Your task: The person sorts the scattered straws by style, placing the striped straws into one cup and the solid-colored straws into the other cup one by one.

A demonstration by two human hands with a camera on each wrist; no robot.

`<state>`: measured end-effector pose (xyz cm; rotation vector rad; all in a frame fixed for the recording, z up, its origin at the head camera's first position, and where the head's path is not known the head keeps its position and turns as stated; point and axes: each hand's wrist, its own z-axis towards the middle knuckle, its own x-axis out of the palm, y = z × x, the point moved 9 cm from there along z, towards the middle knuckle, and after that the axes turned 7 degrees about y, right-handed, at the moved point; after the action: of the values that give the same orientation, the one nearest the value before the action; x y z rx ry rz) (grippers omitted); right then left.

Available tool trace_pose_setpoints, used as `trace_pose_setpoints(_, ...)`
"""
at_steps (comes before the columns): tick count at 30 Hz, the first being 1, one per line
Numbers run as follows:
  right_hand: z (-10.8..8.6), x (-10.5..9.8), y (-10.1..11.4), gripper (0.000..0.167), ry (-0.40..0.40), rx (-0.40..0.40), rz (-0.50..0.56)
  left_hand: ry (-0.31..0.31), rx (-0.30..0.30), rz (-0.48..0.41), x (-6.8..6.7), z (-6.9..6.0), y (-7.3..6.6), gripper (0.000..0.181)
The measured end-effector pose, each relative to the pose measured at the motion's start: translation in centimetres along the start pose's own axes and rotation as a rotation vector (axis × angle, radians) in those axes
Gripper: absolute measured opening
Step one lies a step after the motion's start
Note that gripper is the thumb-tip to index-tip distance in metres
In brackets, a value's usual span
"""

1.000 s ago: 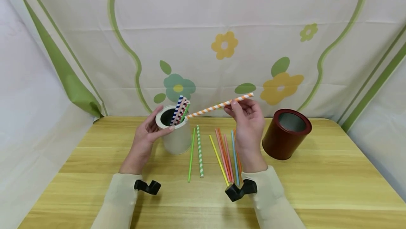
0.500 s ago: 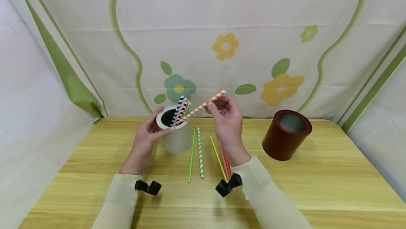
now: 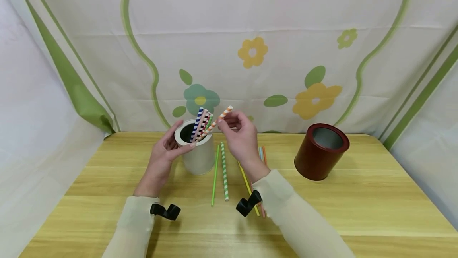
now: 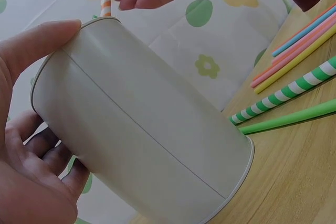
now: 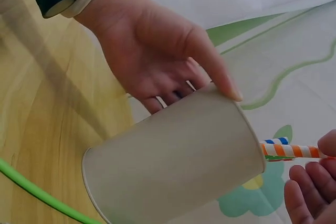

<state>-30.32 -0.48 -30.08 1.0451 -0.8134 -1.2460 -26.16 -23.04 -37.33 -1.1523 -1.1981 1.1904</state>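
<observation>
The left hand (image 3: 160, 156) grips the white can (image 3: 198, 158) near its rim, thumb at the front edge; the left wrist view shows the same can (image 4: 142, 119) with the thumb on its rim. Inside the can several striped straws lean, one of them blue-and-white (image 3: 197, 123). Between thumb and fingers, the right hand (image 3: 243, 140) pinches an orange-and-white striped straw (image 3: 216, 121) by its upper part. Its lower end is inside the can's mouth. In the right wrist view the orange-striped straw (image 5: 302, 151) sticks out of the can beside the pinching fingers.
A dark red can (image 3: 318, 158) stands on the right of the wooden table (image 3: 372, 194). A plain green straw (image 3: 215, 176) and a green-striped one (image 3: 224, 172) lie beside the white can. Yellow, pink, orange and blue straws lie partly under the right forearm. A patterned curtain hangs behind.
The right hand has moved left, bringing the orange-striped straw from the can's right edge into its mouth, now more steeply tilted. The left hand and white can have barely moved.
</observation>
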Motion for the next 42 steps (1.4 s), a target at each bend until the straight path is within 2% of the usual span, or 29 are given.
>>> trace_pose_setpoints(8,-0.1,0.6,-0.8,0.016,0.038,0.050,-0.087,0.016,0.005,0.006,0.5,0.2,-0.1,0.090)
trace_pose_setpoints(20,-0.3,2.0,-1.7,0.015,0.101,0.062,-0.189,0.021,-0.001,-0.003,0.6,0.2,-0.2,0.089)
trace_pose_setpoints(28,-0.5,2.3,-1.8,0.011,0.124,0.035,-0.203,0.024,-0.004,-0.014,0.7,0.3,-0.2,0.089)
trace_pose_setpoints(42,-1.2,1.6,-1.9,0.017,0.093,0.078,-0.166,0.026,0.001,0.000,0.6,0.3,-0.2,0.089)
